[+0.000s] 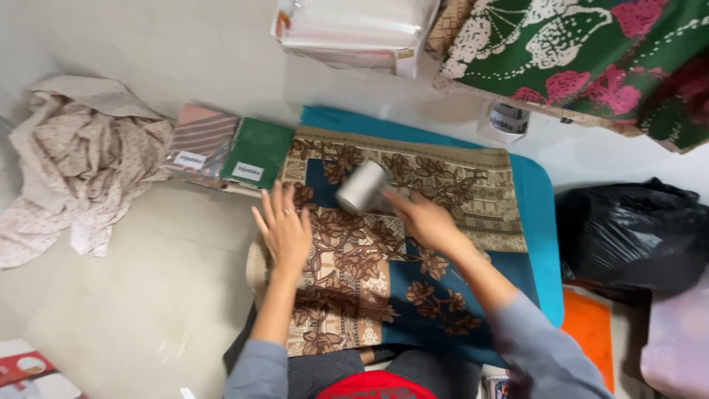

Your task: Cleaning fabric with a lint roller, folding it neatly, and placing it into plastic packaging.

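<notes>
Grey sleeves (255,373) frame the bottom edge. Head view: patterned cloth (369,288) is laid flat over a teal mat (543,222), apparently for smoothing. Left hand (284,229) is pressed down on it, fingers spread, as an anchor. Right hand (425,218) is closed around a grey cylinder (363,186), blurred, possibly a tape roll, held above the cloth's far half. Packaged fabrics (229,148) are stacked beside.

Your batik cloth (384,273), brown leaf print on blue and tan, lies flat before you. The grey cylinder (362,186), tilted, sits at its upper middle.
</notes>
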